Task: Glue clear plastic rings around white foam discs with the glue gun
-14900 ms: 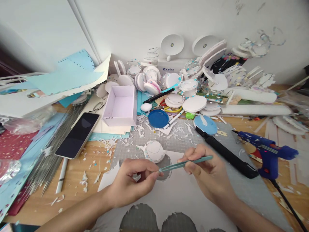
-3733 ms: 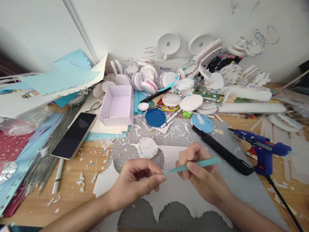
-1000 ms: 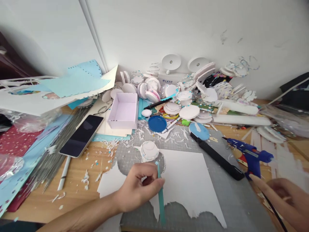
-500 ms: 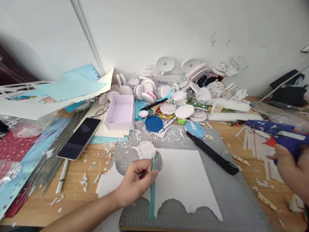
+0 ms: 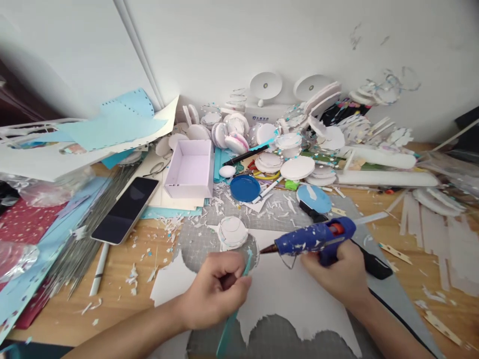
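Note:
My left hand (image 5: 217,291) is closed in a pinch on a thin teal paper strip (image 5: 234,304) that runs down toward the table's front edge. My right hand (image 5: 337,274) grips a blue hot glue gun (image 5: 312,239), its nozzle pointing left, close to the strip's upper end. Both hands hover over a white sheet (image 5: 288,294) with round cut-outs, lying on a grey cutting mat (image 5: 389,299). A small round white disc stack (image 5: 232,232) sits just beyond the left hand.
A black phone (image 5: 125,209) and an open white box (image 5: 190,168) lie at the left. A blue lid (image 5: 244,188), a black tool (image 5: 376,264) and heaps of white foam discs (image 5: 297,167) crowd the back. Paper scraps litter the wooden table (image 5: 116,289).
My right hand left the teal strip, reached to the right, picked up the glue gun and brought it to the strip. The left hand kept hold of the strip.

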